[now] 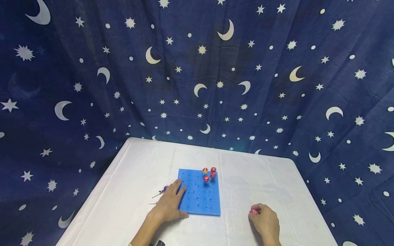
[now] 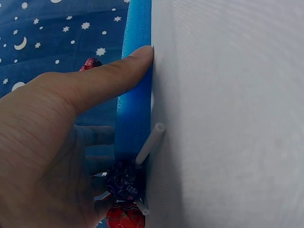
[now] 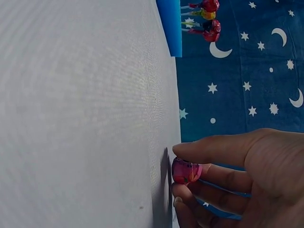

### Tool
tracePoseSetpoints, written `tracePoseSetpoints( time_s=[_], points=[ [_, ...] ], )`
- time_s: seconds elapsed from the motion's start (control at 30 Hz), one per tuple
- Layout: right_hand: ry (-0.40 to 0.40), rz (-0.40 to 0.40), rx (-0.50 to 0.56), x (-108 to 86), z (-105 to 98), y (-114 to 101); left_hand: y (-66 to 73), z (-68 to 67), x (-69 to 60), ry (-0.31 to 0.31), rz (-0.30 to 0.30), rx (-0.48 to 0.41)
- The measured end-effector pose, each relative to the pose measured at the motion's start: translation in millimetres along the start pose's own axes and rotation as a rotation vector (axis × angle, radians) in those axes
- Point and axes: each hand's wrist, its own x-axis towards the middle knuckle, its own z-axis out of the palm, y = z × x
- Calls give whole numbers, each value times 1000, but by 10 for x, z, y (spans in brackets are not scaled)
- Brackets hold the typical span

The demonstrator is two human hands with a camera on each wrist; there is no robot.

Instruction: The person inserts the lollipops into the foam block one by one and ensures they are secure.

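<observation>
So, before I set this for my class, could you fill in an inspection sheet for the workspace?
Surface: white cloth-covered table, with fold creases.
Job's things: square blue foam block with rows of small holes; four red or red-and-yellow wrapped lollipops stand towards its far right corner. A dark purple wrapped lollipop and a red wrapped lollipop lie left of it.
Clutter: small black object by the left forearm, too cropped to identify.
Hands: left hand touches the block's left side; right hand pinches a round pink-wrapped sweet.
Cables: nothing seen.
Surroundings: dark blue fabric curtain printed with white moons and stars.
</observation>
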Motion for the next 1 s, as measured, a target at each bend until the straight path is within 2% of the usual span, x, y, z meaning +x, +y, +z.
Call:
tracePoseSetpoints(
  time_s=[0.13,0.4,0.63,1.0],
  points=[
    [16,-2,24,0,-10,0,0,-2,-2,-1,2,-3],
    [127,11,51,30,-31,-51,-13,7,2,1,3,1],
    [154,-2,66,30,-70,-112,-20,13,1,-3,3,-2],
    [305,-84,83,62,-31,-163,-19,14,1,3,6,-6]
  ],
)
